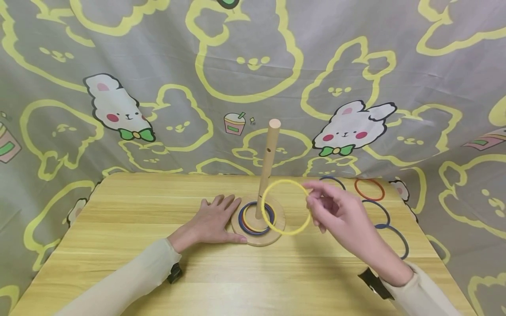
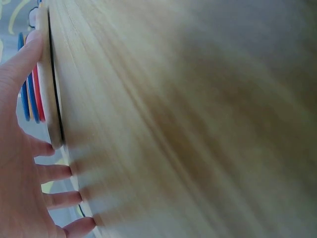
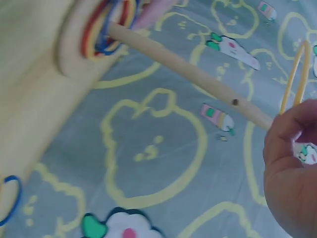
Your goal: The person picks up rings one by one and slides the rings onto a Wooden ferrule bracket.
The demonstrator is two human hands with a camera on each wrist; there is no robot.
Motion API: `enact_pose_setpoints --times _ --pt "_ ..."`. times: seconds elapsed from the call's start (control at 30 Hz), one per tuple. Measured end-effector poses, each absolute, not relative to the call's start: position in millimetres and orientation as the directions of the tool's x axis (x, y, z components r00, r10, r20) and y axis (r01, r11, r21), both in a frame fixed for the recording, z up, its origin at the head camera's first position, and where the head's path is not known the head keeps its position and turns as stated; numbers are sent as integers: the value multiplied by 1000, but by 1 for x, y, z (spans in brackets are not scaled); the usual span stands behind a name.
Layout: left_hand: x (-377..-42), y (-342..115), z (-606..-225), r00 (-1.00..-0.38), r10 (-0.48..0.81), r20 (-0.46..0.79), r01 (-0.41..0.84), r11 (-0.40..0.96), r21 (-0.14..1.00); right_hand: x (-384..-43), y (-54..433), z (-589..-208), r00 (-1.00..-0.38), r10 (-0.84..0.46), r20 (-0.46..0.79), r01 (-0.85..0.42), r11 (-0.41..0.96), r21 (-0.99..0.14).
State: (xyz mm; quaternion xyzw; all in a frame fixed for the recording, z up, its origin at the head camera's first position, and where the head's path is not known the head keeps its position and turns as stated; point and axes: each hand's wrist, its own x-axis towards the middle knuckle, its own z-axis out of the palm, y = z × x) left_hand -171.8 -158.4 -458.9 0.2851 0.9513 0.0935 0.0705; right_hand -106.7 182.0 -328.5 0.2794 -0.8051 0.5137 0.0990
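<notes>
A wooden peg (image 1: pixel 270 149) rises from a round wooden base (image 1: pixel 258 242). Blue, red and yellow rings (image 1: pixel 240 223) lie stacked around its foot. My left hand (image 1: pixel 211 221) rests spread at the base's left side, its thumb on the rim and the other fingers reaching to the tabletop. In the air right of the peg, my right hand (image 1: pixel 341 213) pinches a yellow ring (image 1: pixel 286 181) between thumb and fingers. From the head view the ring's left edge overlaps the lower peg; the right wrist view shows it near the peg's upper end.
On the right of the wooden table (image 1: pixel 130 210) lie a red ring (image 1: pixel 382 191) and several blue rings (image 1: pixel 405 243), one partly hidden behind my right hand. A grey patterned curtain (image 1: pixel 166 66) hangs along the table's back and sides.
</notes>
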Motion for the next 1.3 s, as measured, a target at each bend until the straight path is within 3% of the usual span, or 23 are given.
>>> enact_pose_setpoints --times 0.3,0.53,1.3 --pt "-171 -158 -459 -826 557 -83 530 819 217 -120 156 -287 -799 -180 574 -599 150 -786" --pt "-171 -158 -459 -827 556 -87 527 819 228 -135 143 -270 -804 -73 590 -594 75 -801" --pt "-171 -158 -460 -828 555 -78 531 821 211 -175 135 -291 -853 -50 520 -522 93 -848"
